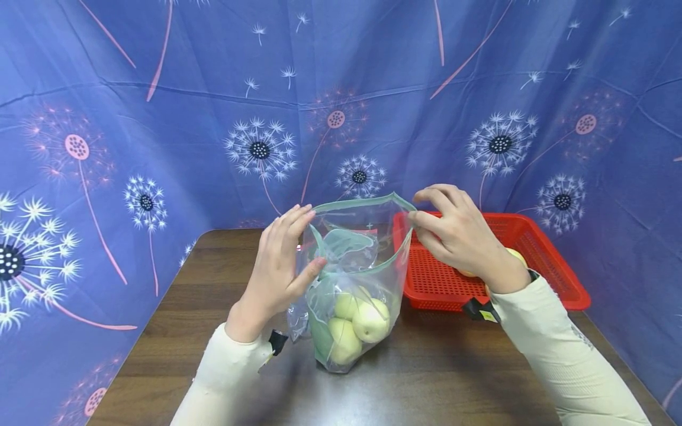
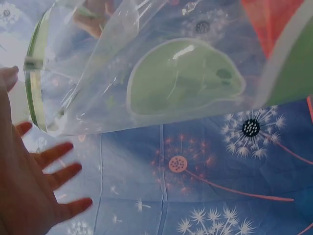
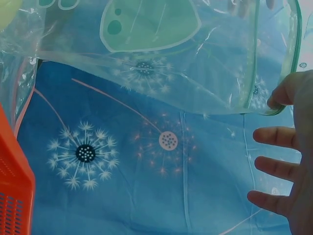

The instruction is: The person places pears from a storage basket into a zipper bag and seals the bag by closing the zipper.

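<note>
A clear zip bag (image 1: 354,203) with green edging stands on the table, its mouth spread wide. Pale yellow-green apples (image 1: 371,321) lie piled at its bottom. My left hand (image 1: 277,266) is at the left side of the mouth, fingers straight and thumb against the rim; in the left wrist view its fingers (image 2: 63,177) spread apart beside the bag. At the opposite corner my right hand (image 1: 453,228) pinches the rim between thumb and forefinger. Its other fingers (image 3: 276,169) stick out free in the right wrist view. A green print (image 3: 151,24) shows on the bag's wall.
A red plastic basket (image 1: 554,260) stands at the right, behind my right wrist, with some yellowish fruit (image 1: 515,255) partly hidden in it. More clear plastic (image 1: 298,319) lies left of and behind the bag. A blue dandelion-patterned cloth (image 1: 373,89) hangs behind the wooden table (image 1: 213,284).
</note>
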A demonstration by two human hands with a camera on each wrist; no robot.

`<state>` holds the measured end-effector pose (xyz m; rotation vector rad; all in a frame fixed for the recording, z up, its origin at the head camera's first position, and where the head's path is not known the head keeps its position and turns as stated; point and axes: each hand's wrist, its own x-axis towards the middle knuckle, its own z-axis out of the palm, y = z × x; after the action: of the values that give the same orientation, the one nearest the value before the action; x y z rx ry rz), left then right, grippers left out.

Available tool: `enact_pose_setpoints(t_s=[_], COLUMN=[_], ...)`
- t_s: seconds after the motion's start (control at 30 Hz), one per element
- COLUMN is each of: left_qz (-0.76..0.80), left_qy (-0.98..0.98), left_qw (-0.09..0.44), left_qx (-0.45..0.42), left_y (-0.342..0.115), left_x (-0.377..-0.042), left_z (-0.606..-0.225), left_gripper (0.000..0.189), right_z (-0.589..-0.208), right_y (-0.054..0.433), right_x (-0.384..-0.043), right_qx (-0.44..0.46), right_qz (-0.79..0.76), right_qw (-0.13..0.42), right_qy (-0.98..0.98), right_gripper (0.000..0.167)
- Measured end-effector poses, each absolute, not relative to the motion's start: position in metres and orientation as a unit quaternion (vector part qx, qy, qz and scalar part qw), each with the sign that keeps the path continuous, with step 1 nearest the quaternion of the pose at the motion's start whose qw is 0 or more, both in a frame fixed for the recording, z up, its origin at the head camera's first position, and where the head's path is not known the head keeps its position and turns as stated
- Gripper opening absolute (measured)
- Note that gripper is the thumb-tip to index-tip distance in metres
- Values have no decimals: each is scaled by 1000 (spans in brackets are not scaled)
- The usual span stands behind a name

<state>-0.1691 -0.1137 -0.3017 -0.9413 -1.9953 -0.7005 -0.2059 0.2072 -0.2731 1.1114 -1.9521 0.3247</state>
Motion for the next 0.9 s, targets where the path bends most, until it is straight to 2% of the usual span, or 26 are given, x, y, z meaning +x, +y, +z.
enact_pose_setpoints(t_s=[0.17, 0.23, 0.57, 0.67, 0.9], left_qz=[-270, -265, -244, -242, -240], left_qy=[-805, -806, -786, -783, -786], left_qw=[412, 419, 447, 452, 447], left_qx=[-331, -325, -350, -352, -353], left_y=[-110, -108, -99, -97, -95], left_x=[-158, -156, -150, -149, -149], left_z=[-314, -317, -321, -321, -320], left_gripper=[78, 71, 13, 7, 12], right_z=[-275, -275, -278, -279, -282], right_y=[207, 208, 209, 210, 211], right_x=[-207, -207, -209, -210, -212], right_qx=[442, 442, 440, 443, 450], right_qz=[135, 138, 146, 149, 165], right_qw=[427, 430, 423, 418, 401], right_qy=[-777, -775, -778, -779, -781], right_gripper=[18, 18, 18, 18, 20])
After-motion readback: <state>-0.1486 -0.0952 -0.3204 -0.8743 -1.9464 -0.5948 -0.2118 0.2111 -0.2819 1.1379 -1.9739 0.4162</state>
